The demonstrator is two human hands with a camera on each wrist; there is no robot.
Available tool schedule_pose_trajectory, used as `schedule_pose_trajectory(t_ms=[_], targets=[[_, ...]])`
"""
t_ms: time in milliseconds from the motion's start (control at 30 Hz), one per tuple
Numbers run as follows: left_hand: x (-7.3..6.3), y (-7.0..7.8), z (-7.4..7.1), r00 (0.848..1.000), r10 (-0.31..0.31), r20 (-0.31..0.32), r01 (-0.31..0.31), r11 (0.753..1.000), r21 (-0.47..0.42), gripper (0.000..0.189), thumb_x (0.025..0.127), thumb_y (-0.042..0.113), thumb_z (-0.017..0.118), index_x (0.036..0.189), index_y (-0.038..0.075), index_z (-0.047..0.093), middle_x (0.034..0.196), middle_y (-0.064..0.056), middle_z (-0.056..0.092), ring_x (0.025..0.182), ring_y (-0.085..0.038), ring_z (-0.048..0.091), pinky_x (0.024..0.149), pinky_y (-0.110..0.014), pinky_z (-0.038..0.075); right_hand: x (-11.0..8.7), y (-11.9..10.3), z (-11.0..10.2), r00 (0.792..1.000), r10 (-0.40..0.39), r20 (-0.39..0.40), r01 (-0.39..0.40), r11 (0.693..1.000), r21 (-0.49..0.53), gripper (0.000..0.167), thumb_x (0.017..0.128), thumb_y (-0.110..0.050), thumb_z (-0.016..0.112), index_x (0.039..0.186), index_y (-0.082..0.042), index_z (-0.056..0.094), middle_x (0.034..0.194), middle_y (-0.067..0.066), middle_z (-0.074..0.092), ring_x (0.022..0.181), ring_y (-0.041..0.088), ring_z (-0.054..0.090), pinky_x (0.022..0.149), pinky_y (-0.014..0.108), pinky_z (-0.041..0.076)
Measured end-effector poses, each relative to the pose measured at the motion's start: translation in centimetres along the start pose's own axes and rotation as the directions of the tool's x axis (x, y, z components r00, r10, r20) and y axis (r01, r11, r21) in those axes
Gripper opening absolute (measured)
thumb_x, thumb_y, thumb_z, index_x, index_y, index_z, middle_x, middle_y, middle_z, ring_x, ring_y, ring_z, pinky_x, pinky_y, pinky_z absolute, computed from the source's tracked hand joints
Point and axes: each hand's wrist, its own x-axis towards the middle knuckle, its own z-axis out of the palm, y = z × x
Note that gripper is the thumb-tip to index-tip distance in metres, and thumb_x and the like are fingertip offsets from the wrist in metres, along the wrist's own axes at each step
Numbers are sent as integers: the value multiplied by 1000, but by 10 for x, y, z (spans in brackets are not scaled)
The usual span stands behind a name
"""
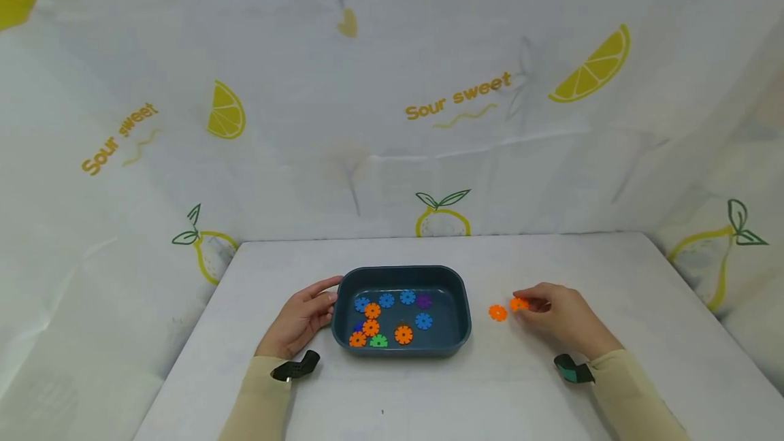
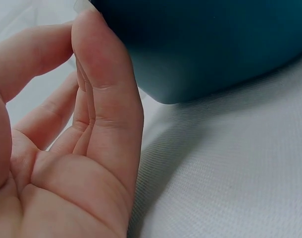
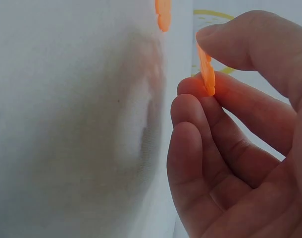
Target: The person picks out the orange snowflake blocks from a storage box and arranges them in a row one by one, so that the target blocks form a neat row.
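A dark blue-green tray [image 1: 401, 352] holds several notched plastic discs: orange [image 1: 403, 335], blue [image 1: 423, 321], green [image 1: 378, 341] and purple [image 1: 424, 301]. At its left side my left hand [image 1: 300, 318] touches the outer wall and rim with its fingers; the left wrist view shows them against the tray's wall [image 2: 205, 54]. To the right of the tray, my right hand [image 1: 560, 315] pinches an orange notched disc [image 1: 518, 304] between thumb and fingers; this disc [image 3: 206, 72] appears edge-on in the right wrist view. Another orange disc [image 1: 498, 313] lies on the table beside it.
The white-covered table [image 1: 429, 400] reaches back to a hanging cloth [image 1: 367, 155] printed with lemons and lettering. Black wrist devices [image 1: 297, 366] sit at both sleeves.
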Motion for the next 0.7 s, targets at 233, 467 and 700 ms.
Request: schedule_pose_trajectory(t_ms=[233, 467, 700], targets=[[2, 0, 0, 1000, -10, 2, 10, 1000, 17, 58, 106, 21, 72, 160, 11, 52, 107, 0, 74, 87, -10, 67, 81, -19, 61, 0, 3, 3, 1000, 19, 17, -19, 1000, -13, 37, 93, -24, 86, 126, -9, 80, 99, -3, 71, 92, 17, 60, 76, 21, 52], [1, 1, 0, 1000, -16, -10, 16, 1000, 3, 54, 107, 17, 69, 159, 12, 53, 106, -1, 74, 86, -10, 67, 80, -19, 61, 4, 4, 7, 999, 23, 44, -21, 999, -41, 37, 92, -26, 86, 125, -9, 80, 100, -3, 72, 91, 16, 60, 75, 22, 51], [1, 1, 1, 1000, -15, -16, 15, 1000, 11, 55, 107, 17, 69, 159, 12, 53, 106, -1, 74, 86, -11, 66, 80, -19, 60, 6, 1, 8, 998, 28, 53, -25, 998, -65, 37, 91, -28, 87, 124, -11, 81, 106, -2, 74, 92, 17, 60, 77, 25, 53]])
